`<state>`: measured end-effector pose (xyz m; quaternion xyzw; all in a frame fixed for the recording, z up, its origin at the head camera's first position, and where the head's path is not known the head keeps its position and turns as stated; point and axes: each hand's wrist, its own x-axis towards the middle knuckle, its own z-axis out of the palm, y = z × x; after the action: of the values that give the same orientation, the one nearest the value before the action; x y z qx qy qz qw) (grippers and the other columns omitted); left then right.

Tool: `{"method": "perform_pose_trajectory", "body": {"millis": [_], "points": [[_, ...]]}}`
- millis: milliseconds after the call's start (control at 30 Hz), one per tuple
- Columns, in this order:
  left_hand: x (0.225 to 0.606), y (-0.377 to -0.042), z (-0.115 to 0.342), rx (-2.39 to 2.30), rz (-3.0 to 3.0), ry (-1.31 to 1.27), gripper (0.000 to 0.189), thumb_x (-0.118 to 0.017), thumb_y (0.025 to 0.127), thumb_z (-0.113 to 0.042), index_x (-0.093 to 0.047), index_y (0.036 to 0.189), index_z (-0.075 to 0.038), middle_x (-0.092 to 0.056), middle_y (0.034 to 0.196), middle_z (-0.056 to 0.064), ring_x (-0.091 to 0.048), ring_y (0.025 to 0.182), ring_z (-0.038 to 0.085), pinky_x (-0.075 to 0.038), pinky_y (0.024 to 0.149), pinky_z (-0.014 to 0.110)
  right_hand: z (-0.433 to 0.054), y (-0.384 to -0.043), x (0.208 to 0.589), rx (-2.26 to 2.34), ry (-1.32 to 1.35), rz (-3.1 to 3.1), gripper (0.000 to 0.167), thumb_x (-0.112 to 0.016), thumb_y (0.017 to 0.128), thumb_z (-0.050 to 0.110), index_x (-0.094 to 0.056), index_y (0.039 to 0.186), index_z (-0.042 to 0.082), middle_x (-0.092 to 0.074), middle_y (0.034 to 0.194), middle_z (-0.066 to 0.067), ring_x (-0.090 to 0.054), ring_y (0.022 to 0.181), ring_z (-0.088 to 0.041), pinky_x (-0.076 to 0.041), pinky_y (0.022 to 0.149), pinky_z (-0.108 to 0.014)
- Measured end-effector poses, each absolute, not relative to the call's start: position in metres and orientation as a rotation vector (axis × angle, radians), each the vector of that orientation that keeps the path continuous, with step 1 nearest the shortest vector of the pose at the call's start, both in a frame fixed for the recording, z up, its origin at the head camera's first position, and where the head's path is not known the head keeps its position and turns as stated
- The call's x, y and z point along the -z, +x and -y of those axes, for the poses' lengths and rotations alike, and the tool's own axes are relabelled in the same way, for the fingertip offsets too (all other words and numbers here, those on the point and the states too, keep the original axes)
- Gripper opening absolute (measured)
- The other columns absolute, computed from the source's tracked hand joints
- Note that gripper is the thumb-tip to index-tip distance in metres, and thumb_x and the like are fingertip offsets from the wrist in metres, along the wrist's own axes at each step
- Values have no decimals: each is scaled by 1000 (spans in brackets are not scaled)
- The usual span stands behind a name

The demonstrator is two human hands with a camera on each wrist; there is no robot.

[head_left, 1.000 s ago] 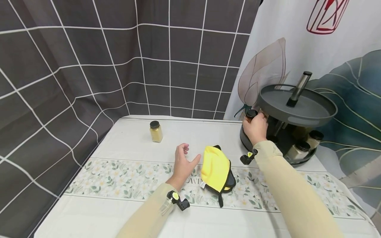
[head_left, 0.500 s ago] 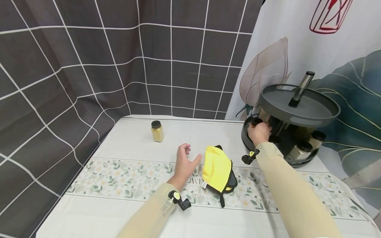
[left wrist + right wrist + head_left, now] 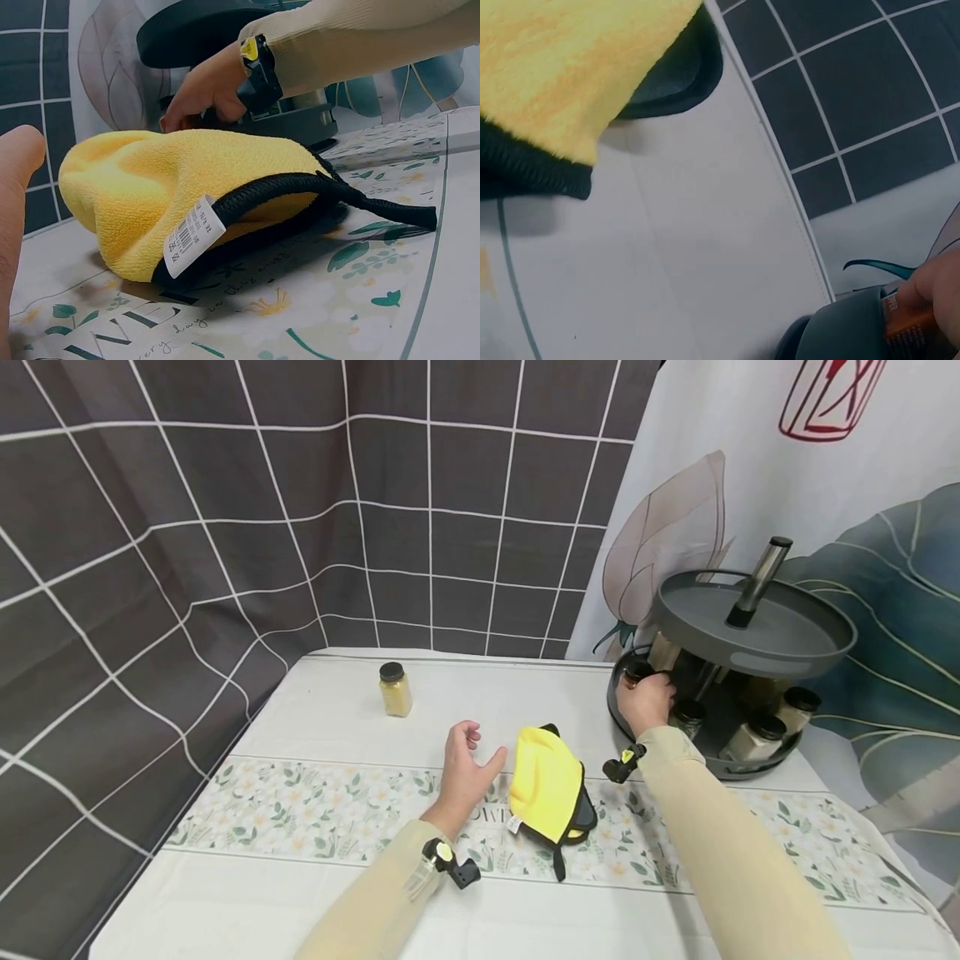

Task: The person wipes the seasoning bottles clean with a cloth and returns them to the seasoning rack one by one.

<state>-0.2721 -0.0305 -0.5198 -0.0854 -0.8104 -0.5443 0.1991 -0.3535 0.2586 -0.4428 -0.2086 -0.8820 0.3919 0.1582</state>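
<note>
My right hand (image 3: 643, 702) grips a small spice jar (image 3: 637, 672) with a black lid, inside the left part of the lower tier of a dark grey two-tier turntable (image 3: 750, 772). In the right wrist view, a finger lies against the orange label of that spice jar (image 3: 904, 326). My left hand (image 3: 467, 768) hovers over the table with fingers loosely bent and thumb spread, holding nothing. Close to its thumb lies a folded yellow cloth (image 3: 546, 783) with black edging and a hanging loop. The left wrist view shows the cloth (image 3: 195, 172) with its white tag.
A jar of yellowish powder (image 3: 395, 691) with a black lid stands at the table's back left. Other black-lidded jars (image 3: 753, 739) sit on the lower tier. The upper tier (image 3: 787, 631) overhangs them, with a metal post (image 3: 763, 572) through it. Curtains hang behind the table.
My right hand has lowered the spice jar from the turntable's rim into the lower tier, then shifted slightly left. The left hand and cloth have stayed in place.
</note>
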Motion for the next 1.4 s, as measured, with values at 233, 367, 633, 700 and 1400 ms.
{"method": "perform_pose_trajectory", "body": {"millis": [233,367,633,700,1400], "points": [[521,-274,30,1524,2260,-241,52,-76,84,-21,-47,124,-4,-51,110,10,-50,98,24,-46,85,35,-265,-346,442,-1119,-568,2567,75,-51,98,35,-25,143,-19,-33,139,-43,-39,125,-60,-35,108,-66],[521,-274,30,1536,2260,-235,52,-77,84,-21,-47,124,-5,-51,110,10,-50,98,25,-46,85,35,-271,-337,442,-1116,-528,2599,74,-53,98,37,-30,141,-19,-36,137,-42,-42,125,-57,-37,108,-64],[521,-273,29,1572,2277,-216,53,-76,85,-20,-47,125,-3,-50,111,10,-50,99,25,-46,85,35,-300,-313,441,-1171,-274,2690,50,-58,97,33,-53,120,-11,-56,120,-32,-54,104,-43,-49,90,-56],[521,-273,29,1575,2279,-216,53,-76,85,-20,-47,126,-2,-50,110,10,-50,99,26,-46,85,35,-310,-307,440,-1232,-199,2727,45,-60,97,31,-54,119,-7,-57,118,-27,-52,101,-38,-49,87,-50],[518,-271,31,1596,2276,-193,47,-72,88,-17,-47,125,-5,-50,109,10,-49,98,25,-44,85,34,-376,-276,433,-1347,-137,2979,97,-65,98,35,-1,156,-10,-18,154,-41,-29,137,-56,-38,104,-68]]}}
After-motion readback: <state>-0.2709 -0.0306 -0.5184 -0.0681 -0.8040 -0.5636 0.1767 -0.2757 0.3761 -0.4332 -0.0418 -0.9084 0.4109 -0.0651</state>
